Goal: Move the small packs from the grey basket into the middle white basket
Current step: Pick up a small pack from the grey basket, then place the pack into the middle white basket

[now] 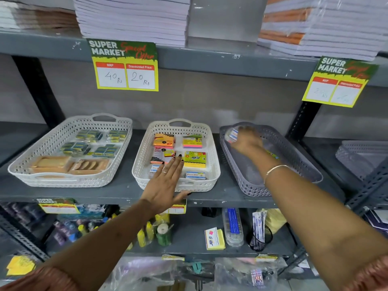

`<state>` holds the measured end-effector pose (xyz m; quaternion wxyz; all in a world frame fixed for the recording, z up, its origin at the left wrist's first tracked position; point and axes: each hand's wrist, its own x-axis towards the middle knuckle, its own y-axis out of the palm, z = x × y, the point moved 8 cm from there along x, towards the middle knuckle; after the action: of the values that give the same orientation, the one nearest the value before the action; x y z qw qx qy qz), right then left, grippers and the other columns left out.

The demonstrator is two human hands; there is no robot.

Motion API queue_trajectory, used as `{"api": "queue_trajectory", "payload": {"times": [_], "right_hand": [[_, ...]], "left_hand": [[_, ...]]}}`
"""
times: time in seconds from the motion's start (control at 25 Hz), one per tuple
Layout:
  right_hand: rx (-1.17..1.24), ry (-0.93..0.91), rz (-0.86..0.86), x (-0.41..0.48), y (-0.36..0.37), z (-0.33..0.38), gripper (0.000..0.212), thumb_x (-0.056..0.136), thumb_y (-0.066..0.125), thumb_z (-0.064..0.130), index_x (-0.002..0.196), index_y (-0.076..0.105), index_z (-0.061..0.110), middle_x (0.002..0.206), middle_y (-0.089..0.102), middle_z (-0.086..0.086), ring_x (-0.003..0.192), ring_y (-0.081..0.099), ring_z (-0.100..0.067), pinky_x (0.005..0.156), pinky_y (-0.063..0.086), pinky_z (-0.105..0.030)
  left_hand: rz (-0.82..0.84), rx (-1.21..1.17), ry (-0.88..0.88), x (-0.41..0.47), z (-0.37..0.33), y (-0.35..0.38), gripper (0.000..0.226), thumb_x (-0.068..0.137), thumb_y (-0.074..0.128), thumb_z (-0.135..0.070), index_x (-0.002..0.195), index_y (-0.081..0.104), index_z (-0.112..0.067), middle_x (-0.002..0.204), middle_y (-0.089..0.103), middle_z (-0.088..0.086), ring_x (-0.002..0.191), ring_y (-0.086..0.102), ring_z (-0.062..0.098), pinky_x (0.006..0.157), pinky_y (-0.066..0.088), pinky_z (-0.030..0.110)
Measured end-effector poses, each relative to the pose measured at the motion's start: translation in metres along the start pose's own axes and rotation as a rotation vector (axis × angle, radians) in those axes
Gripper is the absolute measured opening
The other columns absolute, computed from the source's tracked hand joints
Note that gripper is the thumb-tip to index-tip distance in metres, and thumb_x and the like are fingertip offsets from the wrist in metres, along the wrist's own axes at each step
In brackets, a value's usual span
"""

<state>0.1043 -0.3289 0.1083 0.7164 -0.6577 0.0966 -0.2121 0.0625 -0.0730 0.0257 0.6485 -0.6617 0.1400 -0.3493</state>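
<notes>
Pack in your right hand, over the grey basket.
Your left hand is resting flat, fingers spread, on the white basket.

The shelves are lit evenly and softly from above, glare is seen on the plastic-wrapped paper stacks, the right hand is motion-blurred, and straight lines are bent by wide-angle distortion near the edges.

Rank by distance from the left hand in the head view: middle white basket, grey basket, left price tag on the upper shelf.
1. Middle white basket: left hand rests over its front rim.
2. Grey basket: to the right, same shelf.
3. Left price tag: up on the shelf edge above.
</notes>
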Motion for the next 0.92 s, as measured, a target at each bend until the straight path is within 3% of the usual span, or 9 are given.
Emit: {"api": "queue_trajectory", "payload": {"times": [0.08, 0.28, 0.44, 0.6, 0.8, 0.92], "right_hand": [[0.021, -0.165, 0.008, -0.007, -0.004, 0.051, 0.052, 0.085, 0.062, 0.034, 0.127, 0.05, 0.006, 0.131, 0.053, -0.019, 0.123, 0.049, -0.034, 0.098, 0.045, -0.037], [-0.022, -0.39, 0.282, -0.046, 0.051, 0.121, 0.053, 0.085, 0.063, 0.035, 0.129, 0.05, 0.008, 0.136, 0.051, -0.015, 0.129, 0.043, -0.033, 0.099, 0.044, -0.041], [-0.144, -0.397, 0.415, -0.06, 0.088, 0.125, 0.05, 0.087, 0.061, 0.037, 0.125, 0.051, 0.005, 0.134, 0.052, -0.017, 0.129, 0.041, -0.033, 0.097, 0.045, -0.041], [-0.164, -0.367, 0.445, -0.065, 0.097, 0.118, 0.048, 0.088, 0.061, 0.032, 0.126, 0.051, 0.006, 0.133, 0.053, -0.016, 0.125, 0.046, -0.033, 0.098, 0.046, -0.04], [-0.147, -0.332, 0.506, -0.065, 0.103, 0.116, 0.055, 0.09, 0.059, 0.036, 0.134, 0.045, 0.006, 0.14, 0.048, -0.017, 0.13, 0.041, -0.033, 0.103, 0.042, -0.039], [0.024, -0.289, 0.516, -0.059, 0.087, 0.113, 0.063, 0.089, 0.058, 0.041, 0.14, 0.042, 0.007, 0.146, 0.044, -0.014, 0.134, 0.04, -0.033, 0.109, 0.038, -0.038]], "left_hand": [[0.028, 0.018, -0.048, -0.009, 0.018, 0.001, 0.087, 0.086, 0.002, -0.067, 0.142, 0.015, -0.001, 0.149, 0.019, 0.015, 0.137, 0.02, 0.028, 0.108, 0.02, 0.049], [0.085, 0.033, -0.075, -0.032, 0.054, 0.002, 0.09, 0.084, 0.001, -0.069, 0.139, 0.016, 0.0, 0.147, 0.026, 0.017, 0.136, 0.02, 0.028, 0.112, 0.012, 0.042], [0.092, 0.013, -0.025, -0.034, 0.058, 0.007, 0.091, 0.081, -0.002, -0.071, 0.139, 0.008, -0.003, 0.149, 0.017, 0.016, 0.138, 0.01, 0.027, 0.113, 0.008, 0.042], [0.072, 0.005, -0.004, -0.031, 0.058, 0.01, 0.102, 0.075, -0.011, -0.074, 0.141, 0.013, -0.001, 0.15, 0.021, 0.016, 0.138, 0.016, 0.027, 0.11, 0.008, 0.042], [0.026, -0.005, -0.018, -0.03, 0.058, 0.007, 0.109, 0.065, -0.025, -0.074, 0.142, 0.004, -0.003, 0.152, 0.011, 0.014, 0.14, 0.008, 0.025, 0.112, 0.005, 0.039], [0.014, -0.016, -0.019, -0.031, 0.059, 0.008, 0.109, 0.064, -0.027, -0.073, 0.143, 0.003, -0.004, 0.153, 0.011, 0.013, 0.14, 0.007, 0.024, 0.112, 0.004, 0.038]]}}
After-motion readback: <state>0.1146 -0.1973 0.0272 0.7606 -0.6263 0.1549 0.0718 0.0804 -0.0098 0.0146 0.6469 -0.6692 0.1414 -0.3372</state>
